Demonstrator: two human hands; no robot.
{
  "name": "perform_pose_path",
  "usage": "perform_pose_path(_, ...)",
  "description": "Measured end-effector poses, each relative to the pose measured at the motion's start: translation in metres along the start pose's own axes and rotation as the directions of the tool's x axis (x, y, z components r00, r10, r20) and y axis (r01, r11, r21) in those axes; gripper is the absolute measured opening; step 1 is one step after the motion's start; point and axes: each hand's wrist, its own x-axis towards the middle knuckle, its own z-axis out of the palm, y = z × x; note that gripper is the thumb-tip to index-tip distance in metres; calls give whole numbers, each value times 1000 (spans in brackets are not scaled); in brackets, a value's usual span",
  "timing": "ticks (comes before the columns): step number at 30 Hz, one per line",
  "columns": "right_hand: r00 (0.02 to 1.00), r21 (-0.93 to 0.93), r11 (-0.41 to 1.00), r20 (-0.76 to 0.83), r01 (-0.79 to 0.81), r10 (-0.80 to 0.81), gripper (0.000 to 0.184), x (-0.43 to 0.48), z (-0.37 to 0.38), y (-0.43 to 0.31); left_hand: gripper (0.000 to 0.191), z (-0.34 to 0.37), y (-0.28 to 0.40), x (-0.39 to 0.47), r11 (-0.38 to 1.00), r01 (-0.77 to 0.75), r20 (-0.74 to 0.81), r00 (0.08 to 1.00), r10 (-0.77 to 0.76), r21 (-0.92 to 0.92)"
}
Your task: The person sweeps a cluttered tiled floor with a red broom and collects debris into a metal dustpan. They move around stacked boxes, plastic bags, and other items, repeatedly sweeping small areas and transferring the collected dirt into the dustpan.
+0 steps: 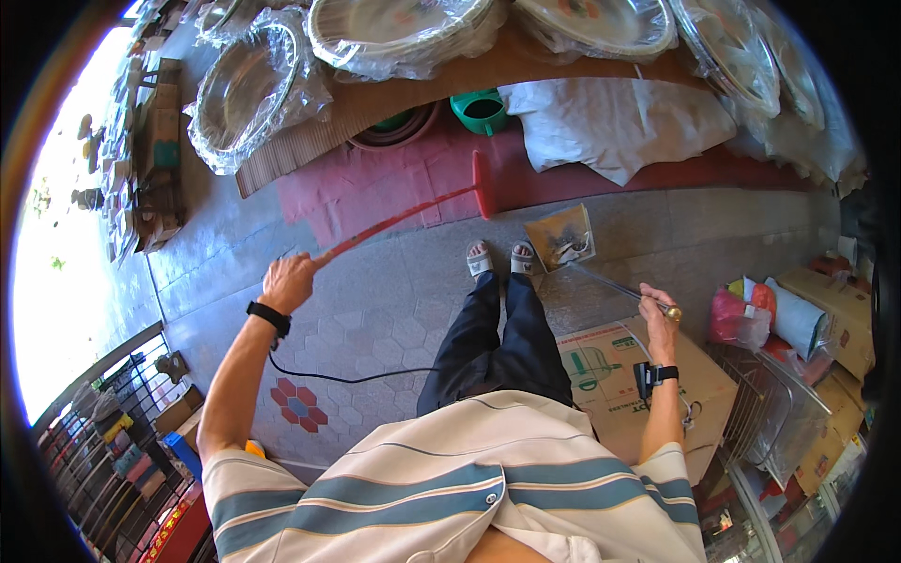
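Note:
My left hand (288,283) grips the end of a long red handle. It reaches out to a red broom-like head (481,186), which rests at the near edge of the red floor covering. Held in my right hand (659,320) is a metal rod (607,279) with a brass-coloured end knob. At the rod's far end a yellowish dustpan (546,231) stands on the floor, just right of my sandalled feet (521,258). Dark debris and a pale scrap lie inside the pan. A small gap separates the red head from the pan.
Plastic-wrapped basins (398,42) line a cardboard-covered surface ahead. Below it are a green watering can (480,112) and a white sheet (612,123). A large carton (676,394) and a wire rack (739,387) stand on my right, a black grid rack (105,450) at lower left.

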Motion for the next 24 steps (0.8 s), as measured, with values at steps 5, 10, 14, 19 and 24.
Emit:
perform_pose_path(5, 1000, 31, 999, -23, -18, 18, 21, -1, 6, -3, 64, -25, -33, -21, 1000, 13, 42, 999, -13, 3)
perform_pose_path(10, 1000, -1, 1000, 2, 14, -14, 21, 3, 27, 0, 63, -25, -27, -27, 996, -20, 14, 1000, 21, -91)
perform_pose_path(14, 999, 6, 1000, 24, 26, -26, 21, 7, 34, -3, 68, -9, -21, 1, 999, -43, -4, 999, 43, 12)
perform_pose_path(19, 1000, -9, 1000, 8, 7, -7, 21, 15, 32, -18, 68, -15, -53, -14, 999, -35, -42, 998, 36, 24)
perform_pose_path(24, 999, -40, 998, 34, 40, -39, 20, 24, 45, -29, 63, -2, -39, -42, 960, 86, 110, 992, -58, -267)
